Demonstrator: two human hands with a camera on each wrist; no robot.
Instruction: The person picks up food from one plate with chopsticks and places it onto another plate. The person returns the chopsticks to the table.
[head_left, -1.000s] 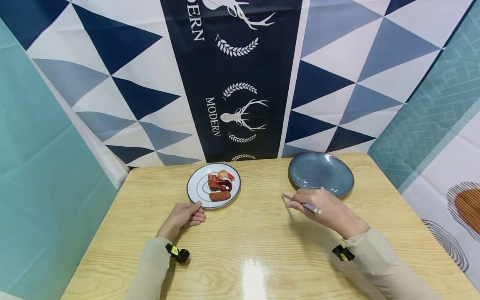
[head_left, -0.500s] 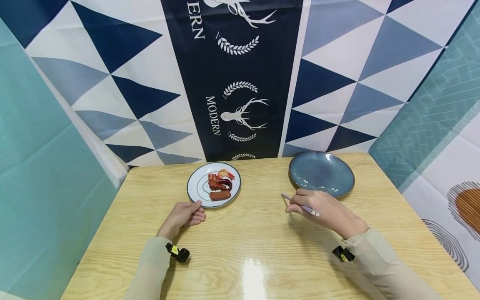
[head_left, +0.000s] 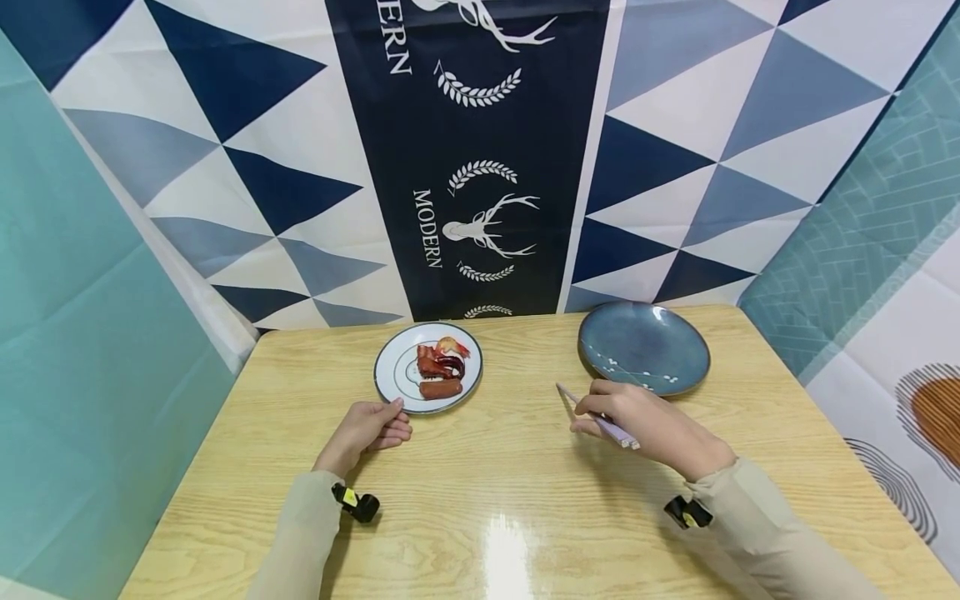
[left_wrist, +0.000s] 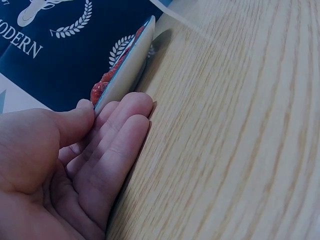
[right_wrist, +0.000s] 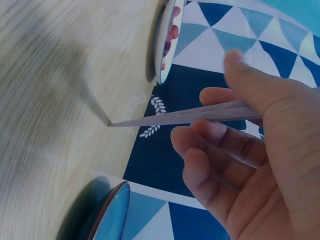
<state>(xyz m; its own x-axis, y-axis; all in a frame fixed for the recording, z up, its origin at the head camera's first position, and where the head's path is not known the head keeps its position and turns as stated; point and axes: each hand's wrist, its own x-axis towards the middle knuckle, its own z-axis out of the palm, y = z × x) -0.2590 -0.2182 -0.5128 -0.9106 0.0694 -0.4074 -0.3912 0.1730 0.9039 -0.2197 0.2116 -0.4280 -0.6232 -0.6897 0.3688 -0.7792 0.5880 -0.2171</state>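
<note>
My left hand pinches the near-left rim of a white plate with a dark blue edge, thumb on top and fingers below, as the left wrist view shows. On this plate lie a sausage, reddish-brown meat strips, a shrimp and a dark red curled piece. My right hand holds a pair of pale purple chopsticks between thumb and fingers. Their tips are together, pointing left and down, right at the tabletop in the right wrist view. Nothing is between the tips.
A bare blue oval plate with small white blossoms stands at the back right, just beyond my right hand. Both plates are near the back edge of the wooden table. A patterned cloth hangs behind, with teal cloth at the left.
The chopsticks have shifted in my right hand: more of their length shows past the fingers, and the tips moved slightly left. My left hand and both plates have stayed put.
</note>
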